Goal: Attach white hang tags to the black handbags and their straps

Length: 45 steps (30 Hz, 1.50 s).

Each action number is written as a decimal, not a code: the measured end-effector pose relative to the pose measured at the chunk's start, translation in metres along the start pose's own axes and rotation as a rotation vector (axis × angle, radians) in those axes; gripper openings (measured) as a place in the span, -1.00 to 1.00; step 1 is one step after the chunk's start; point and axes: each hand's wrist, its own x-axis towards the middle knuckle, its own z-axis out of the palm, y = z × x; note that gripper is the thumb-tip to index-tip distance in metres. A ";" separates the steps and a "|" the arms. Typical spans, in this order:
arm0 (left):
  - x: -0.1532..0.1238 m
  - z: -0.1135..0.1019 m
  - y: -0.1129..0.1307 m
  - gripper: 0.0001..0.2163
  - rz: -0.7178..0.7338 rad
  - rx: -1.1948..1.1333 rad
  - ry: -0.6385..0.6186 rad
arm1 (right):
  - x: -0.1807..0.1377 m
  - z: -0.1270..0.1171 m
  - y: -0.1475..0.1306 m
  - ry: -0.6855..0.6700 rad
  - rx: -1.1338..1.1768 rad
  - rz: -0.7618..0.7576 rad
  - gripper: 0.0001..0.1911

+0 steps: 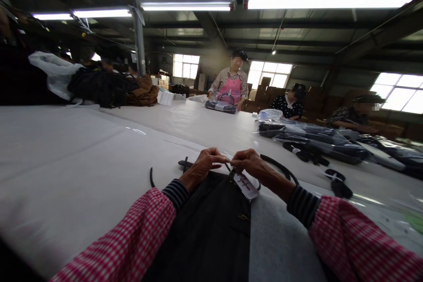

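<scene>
A black fabric bag (208,229) lies on the table in front of me, its top edge away from me. My left hand (205,165) and my right hand (249,163) meet over that top edge, both closed in a pinch. A thin black strap (228,167) shows between the fingertips; its ends are hidden by the fingers. Below my right hand hangs a white printed tag (246,186). A curved black handle (280,167) arches out behind my right wrist. Another dark strap end (185,164) sticks out by my left hand.
Bags in clear plastic (310,139) lie to the right, with black bundled straps (339,183) nearer me. A short black strip (151,177) rests at the left. Dark and brown bags (143,90) are piled far left. Across the white table (82,163), a co-worker in a pink apron (229,88) handles a wrapped bag.
</scene>
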 end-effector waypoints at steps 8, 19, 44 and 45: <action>0.000 -0.001 0.000 -0.73 0.000 -0.012 -0.013 | -0.006 0.002 -0.008 0.017 0.012 0.021 -0.79; -0.002 0.000 0.005 -0.70 0.011 -0.101 -0.093 | -0.010 -0.005 -0.005 -0.022 -0.094 -0.069 -0.79; -0.005 0.007 0.010 -0.52 -0.034 -0.254 -0.093 | -0.036 -0.040 -0.011 -0.479 0.018 -0.243 -0.74; -0.005 0.007 0.008 -0.51 -0.035 -0.237 -0.094 | -0.034 -0.042 -0.012 -0.491 0.063 -0.192 -0.71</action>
